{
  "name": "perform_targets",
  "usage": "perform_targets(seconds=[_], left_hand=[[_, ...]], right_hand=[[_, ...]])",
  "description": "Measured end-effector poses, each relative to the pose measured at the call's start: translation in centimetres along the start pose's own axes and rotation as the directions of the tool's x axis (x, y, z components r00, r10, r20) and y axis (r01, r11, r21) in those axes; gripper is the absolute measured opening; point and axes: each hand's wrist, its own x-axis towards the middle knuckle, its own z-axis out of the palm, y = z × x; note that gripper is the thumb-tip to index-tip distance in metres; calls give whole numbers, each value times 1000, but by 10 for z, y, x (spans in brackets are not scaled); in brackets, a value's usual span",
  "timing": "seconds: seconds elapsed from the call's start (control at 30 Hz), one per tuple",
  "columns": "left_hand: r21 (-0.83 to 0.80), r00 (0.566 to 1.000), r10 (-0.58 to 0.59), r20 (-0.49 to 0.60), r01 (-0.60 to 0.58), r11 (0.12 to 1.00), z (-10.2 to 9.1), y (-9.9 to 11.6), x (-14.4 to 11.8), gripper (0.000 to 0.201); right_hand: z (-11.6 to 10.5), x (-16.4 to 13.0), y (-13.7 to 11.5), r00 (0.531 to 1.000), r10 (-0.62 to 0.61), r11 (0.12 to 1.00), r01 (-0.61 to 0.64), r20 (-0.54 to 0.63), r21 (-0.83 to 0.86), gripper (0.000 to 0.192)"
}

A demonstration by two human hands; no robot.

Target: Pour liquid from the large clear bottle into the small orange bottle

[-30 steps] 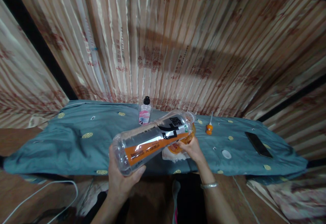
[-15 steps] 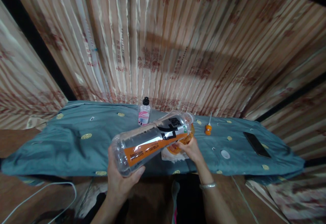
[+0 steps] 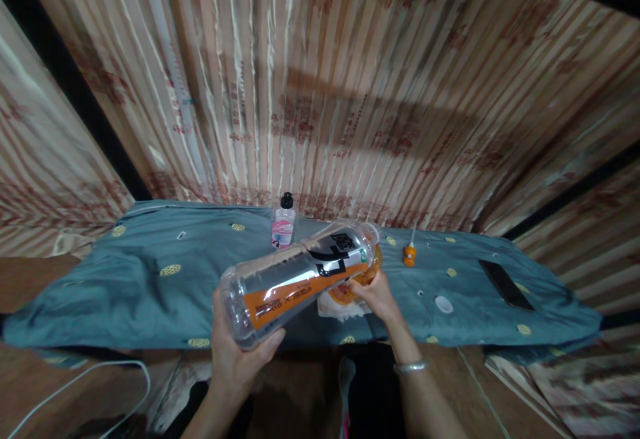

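Note:
My left hand (image 3: 240,352) is wrapped round the base of a large clear plastic bottle (image 3: 300,279) with an orange and black label. The bottle is tilted, its neck pointing right and lying over an orange bottle (image 3: 345,294). My right hand (image 3: 373,292) grips that orange bottle, which is largely hidden behind the clear one. Under the orange bottle lies a white cloth (image 3: 330,307). Whether liquid runs between the two mouths I cannot tell. Right of my right hand stands an orange pump top (image 3: 409,254) with a pale tube pointing up.
A small bottle with a black cap and pink label (image 3: 283,229) stands at the back of the green cloth-covered surface (image 3: 135,279). Toward the right lie a white round cap (image 3: 443,304) and a dark phone (image 3: 506,284). A white cable (image 3: 145,376) loops at lower left.
Both hands keep their hold and the bottles stay almost where they were. The view has shifted very slightly.

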Motion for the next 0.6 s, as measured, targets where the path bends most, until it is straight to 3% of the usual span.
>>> perform_targets(seconds=[0.6], left_hand=[[-44,999,-31,-11,30,999,3,10,-1,90]], right_hand=[[-1,0,1,1000,-20,1000,20,2,-13,44]])
